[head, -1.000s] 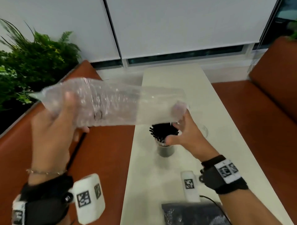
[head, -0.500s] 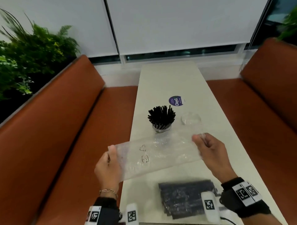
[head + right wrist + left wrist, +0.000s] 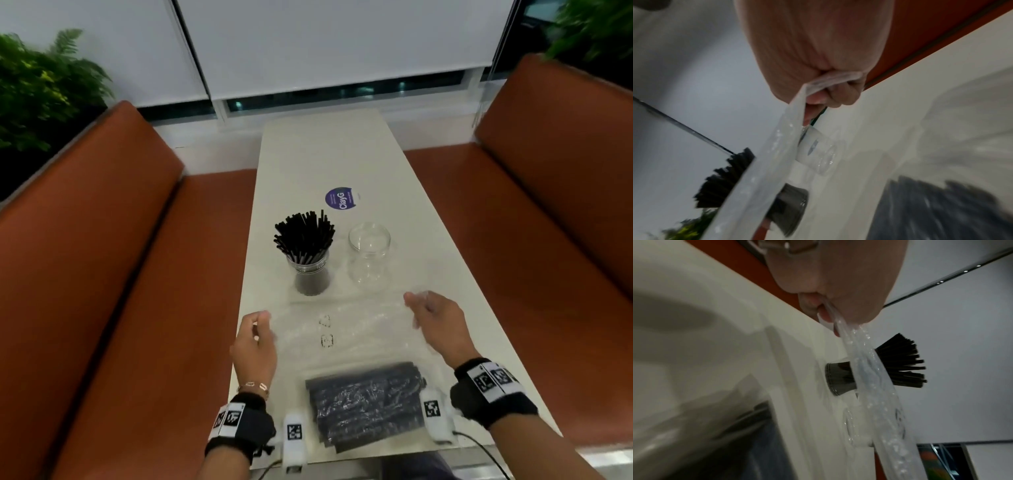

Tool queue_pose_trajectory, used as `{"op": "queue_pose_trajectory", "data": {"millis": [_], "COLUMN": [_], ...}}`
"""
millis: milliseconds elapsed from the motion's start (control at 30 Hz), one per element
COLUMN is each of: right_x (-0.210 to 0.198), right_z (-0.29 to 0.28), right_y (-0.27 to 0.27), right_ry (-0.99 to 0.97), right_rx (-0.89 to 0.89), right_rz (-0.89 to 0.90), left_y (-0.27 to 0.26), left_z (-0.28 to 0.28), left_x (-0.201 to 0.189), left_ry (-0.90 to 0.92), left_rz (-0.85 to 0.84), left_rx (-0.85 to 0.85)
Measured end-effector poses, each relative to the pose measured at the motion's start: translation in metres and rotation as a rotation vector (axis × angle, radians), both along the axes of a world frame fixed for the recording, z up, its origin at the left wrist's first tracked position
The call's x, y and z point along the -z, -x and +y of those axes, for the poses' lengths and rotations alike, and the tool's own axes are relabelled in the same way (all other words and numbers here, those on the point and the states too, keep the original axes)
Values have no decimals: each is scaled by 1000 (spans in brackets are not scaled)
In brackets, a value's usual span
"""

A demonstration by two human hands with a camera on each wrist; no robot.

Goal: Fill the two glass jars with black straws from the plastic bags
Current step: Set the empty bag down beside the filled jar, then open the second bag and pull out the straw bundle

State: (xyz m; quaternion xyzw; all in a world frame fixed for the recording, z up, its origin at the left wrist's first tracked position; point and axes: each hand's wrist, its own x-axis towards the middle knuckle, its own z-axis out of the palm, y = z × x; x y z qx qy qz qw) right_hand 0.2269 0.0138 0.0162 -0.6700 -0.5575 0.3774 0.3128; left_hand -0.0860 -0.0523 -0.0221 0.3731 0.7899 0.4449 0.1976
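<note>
An empty clear plastic bag (image 3: 342, 329) is stretched low over the white table (image 3: 325, 154). My left hand (image 3: 255, 337) pinches its left end and my right hand (image 3: 430, 317) pinches its right end; the wrist views show the film (image 3: 869, 369) (image 3: 777, 154) caught between thumb and fingers. Behind the bag stands a glass jar full of black straws (image 3: 306, 250), with an empty glass jar (image 3: 369, 253) to its right. A second plastic bag packed with black straws (image 3: 370, 404) lies near the table's front edge between my wrists.
A round blue sticker (image 3: 340, 198) lies on the table beyond the jars. Orange bench seats (image 3: 120, 257) (image 3: 548, 205) flank the table on both sides. Green plants (image 3: 41, 92) stand behind the left bench. Window blinds close off the far end.
The empty bag came down from high at the left to just above the table in front of the jars, both hands lowering with it. The head view tilted down.
</note>
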Motion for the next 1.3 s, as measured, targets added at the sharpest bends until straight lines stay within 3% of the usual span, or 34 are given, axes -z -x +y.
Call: {"op": "queue_pose_trajectory", "data": {"millis": [100,233,333,400,533,633,800,867,967,1133,1300], "right_x": [17,21,21,19,22,24,8,2,8,16,-9], "right_z": [33,54,28,0,-50,-67,-78,-79,-83,-99,-108], "right_y": [-3,-11,-29,-38,-39,-38,-40,-41,-46,-52,-47], "right_ry": [49,259,308,458,622,570,498,480,532,632,349], "right_rx": [-28,-18,-55,-191,-343,-309,-180,-78,60,-39,-108], "right_rz": [-49,-189,-347,-417,-360,-236,66,195,243,187,358], "left_y": [-1,2,-1,-13,-49,-62,-55,-47,-41,-27,-3], "left_z": [23,37,11,-17,-59,-66,-70,-72,-80,-99,-123], "left_x": [5,11,15,16,13,12,-9,-18,-24,-14,-14], "left_ry": [59,221,369,468,699,642,330,218,123,99,265], "left_rz": [23,-122,-158,-162,-209,-260,-651,-618,-459,-340,-260], "left_rx": [-27,-46,-12,72,315,328,292,308,343,410,668]}}
